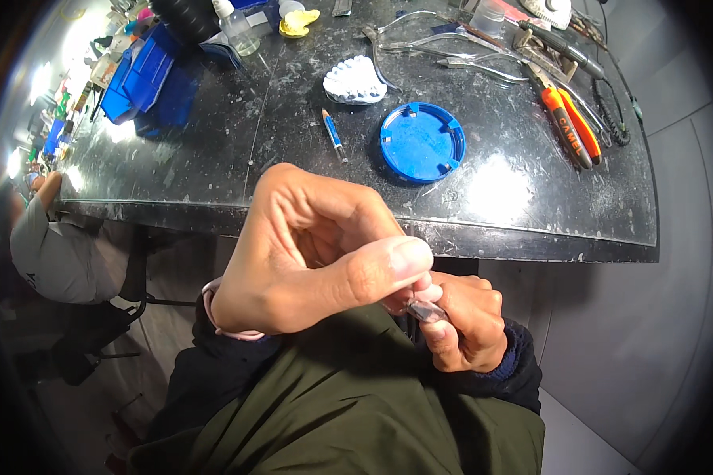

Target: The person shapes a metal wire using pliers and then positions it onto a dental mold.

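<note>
Hands: two, both bare, raised between the lap and the near edge of the one dark surface (206,170).
Left hand: one hand (293,273), with one pink band (249,334) at its wrist; its thumb and fingers were drawn into a narrow pinch, but whether anything sat inside could not be told.
Right hand: one hand (471,321), its thumb and forefinger closed on the small piece.
Small piece: one, greyish and shiny (428,311), between the right thumb and forefinger, just beside the left fingertips; its exact shape was too small to tell.
Blue round dish: one (422,144), lying on the surface beyond the hands.
Pencil: one, short and blue (335,138), left of the dish.
Toothed cast: one, white (356,82), beyond the pencil.
Orange-handled pliers: one pair (566,119), at the right.
Bare-metal pliers: at least two, overlapping near the far side.
Dropper bottle: one, clear with a white top (238,32), at the far left.
Other person: one, in a pale top (63,257), at the left edge.
</note>
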The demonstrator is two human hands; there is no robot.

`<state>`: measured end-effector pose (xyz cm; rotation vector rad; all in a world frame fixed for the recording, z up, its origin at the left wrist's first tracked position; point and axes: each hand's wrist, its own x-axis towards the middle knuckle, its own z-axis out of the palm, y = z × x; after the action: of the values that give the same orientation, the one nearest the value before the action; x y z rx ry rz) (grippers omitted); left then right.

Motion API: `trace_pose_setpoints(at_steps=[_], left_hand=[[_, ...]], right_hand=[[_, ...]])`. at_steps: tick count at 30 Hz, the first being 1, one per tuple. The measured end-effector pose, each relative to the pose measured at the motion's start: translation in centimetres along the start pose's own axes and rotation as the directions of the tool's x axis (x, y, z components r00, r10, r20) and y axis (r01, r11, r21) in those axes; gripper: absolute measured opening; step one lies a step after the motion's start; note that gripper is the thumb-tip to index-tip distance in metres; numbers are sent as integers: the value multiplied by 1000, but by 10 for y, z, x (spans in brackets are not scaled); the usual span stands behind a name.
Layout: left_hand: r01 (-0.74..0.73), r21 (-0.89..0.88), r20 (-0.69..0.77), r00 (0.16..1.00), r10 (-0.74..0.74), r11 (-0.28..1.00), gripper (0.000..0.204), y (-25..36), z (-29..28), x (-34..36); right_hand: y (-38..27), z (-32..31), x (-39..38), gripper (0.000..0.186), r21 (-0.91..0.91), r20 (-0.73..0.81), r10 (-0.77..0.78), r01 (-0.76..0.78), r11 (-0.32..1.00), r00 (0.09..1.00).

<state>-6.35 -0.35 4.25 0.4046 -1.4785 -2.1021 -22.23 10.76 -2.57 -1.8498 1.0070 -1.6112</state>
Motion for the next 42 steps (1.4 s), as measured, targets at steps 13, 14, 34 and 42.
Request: trace_pose_setpoints(at_steps=[13, 14, 34, 42], left_hand=[[21, -125, -34, 999, -26, 992, 22, -4, 0, 4], [-44, -107, -33, 999, 41, 993, 22, -7, -1, 8], [-96, 155, 66, 994, 86, 983, 15, -4, -32, 26], [-97, 504, 138, 990, 31, 858, 15, 17, -63, 42]], right_hand=[[3, -14, 2, 20, -79, 17, 51, -50, 996, 999], [2, -15, 2, 19, -75, -8, 76, -76, 994, 997], [-12, -38, 74, 30, 354, -131, 441, -374, 857, 888], [6, -46, 109, 45, 201, -18, 472, -459, 865, 881]])
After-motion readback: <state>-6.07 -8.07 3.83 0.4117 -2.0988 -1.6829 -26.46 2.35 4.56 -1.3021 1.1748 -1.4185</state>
